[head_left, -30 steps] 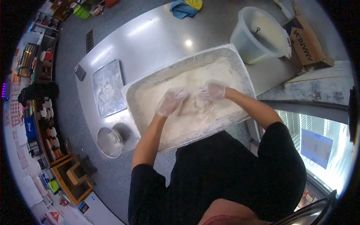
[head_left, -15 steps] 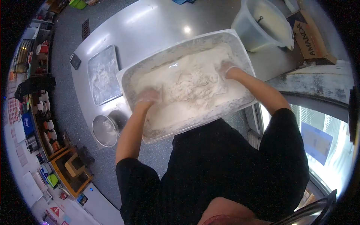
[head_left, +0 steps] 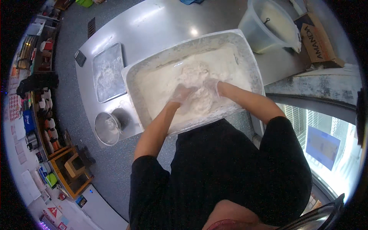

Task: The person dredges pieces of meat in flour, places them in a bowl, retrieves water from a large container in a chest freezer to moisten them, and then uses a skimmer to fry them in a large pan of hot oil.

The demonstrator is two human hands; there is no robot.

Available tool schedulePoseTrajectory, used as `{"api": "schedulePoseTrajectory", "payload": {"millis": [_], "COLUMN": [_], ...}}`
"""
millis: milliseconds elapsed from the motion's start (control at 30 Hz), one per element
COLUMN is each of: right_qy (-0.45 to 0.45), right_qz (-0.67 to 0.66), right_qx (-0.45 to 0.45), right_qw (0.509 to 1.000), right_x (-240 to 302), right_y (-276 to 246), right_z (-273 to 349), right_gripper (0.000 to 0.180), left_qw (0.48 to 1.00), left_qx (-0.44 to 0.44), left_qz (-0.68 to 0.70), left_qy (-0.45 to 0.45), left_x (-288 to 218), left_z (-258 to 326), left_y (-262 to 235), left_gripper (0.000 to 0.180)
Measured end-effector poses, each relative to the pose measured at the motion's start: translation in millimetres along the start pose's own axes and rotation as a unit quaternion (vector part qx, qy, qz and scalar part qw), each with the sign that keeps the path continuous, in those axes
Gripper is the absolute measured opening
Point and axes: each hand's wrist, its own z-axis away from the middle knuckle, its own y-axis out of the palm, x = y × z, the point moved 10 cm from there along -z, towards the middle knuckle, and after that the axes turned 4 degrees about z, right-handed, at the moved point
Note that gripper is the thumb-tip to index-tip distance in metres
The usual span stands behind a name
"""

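Observation:
A large pale tub (head_left: 135, 109) holds loose white flour (head_left: 153, 82), with a heap of lumpy, flour-coated pieces (head_left: 201, 100) in its middle. What lies under the coating cannot be made out. My left hand (head_left: 184, 93), in a clear disposable glove, presses into the flour at the left side of the heap. Close by on the right, my right hand (head_left: 212, 87), gloved too, touches the pieces. Flour and blur hide the fingers of both hands, so their grip does not show.
Left of the tub on the steel table (head_left: 153, 28) lie a floury metal tray (head_left: 109, 73), a phone (head_left: 80, 58) and a round metal sieve or bowl (head_left: 107, 128). A translucent bucket (head_left: 251, 32) of pale liquid and a cardboard box (head_left: 318, 42) stand at the far right.
Both hands have come inward from the tub's two sides and now meet near its middle. The heap of coated pieces has been pushed together and reshaped between them.

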Motion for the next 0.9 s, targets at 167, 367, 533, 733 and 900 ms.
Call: {"api": "schedulePoseTrajectory", "payload": {"millis": [167,367,533,733,900], "right_qy": [-0.142,-0.101,-0.216,-0.216,-0.158], "right_qz": [0.282,0.684,0.661,0.490,0.539], "right_qx": [-0.131,-0.140,-0.168,-0.069,-0.159], "right_qw": [0.940,0.709,0.699,0.842,0.812], "right_x": [77.1,137.5,121.8,128.4,111.6], "right_y": [9.6,61.8,-6.2,8.9,-25.2], "right_z": [34.0,106.4,83.8,19.8,28.9], "right_gripper": [0.043,0.060,0.081,0.065,0.051], "left_qw": [0.998,0.983,0.996,0.986,0.978], "left_qx": [-0.041,0.014,0.002,-0.091,0.104], "left_qz": [-0.038,-0.027,0.061,0.115,0.161], "left_qy": [0.007,-0.183,0.065,-0.074,-0.084], "left_x": [23.9,-38.7,-46.4,14.8,15.4], "left_z": [2.5,8.6,13.2,-31.7,-16.6], "left_y": [-32.8,-85.5,-95.0,-72.3,-44.3], "left_gripper": [0.019,0.034,0.069,0.070,0.057]}}
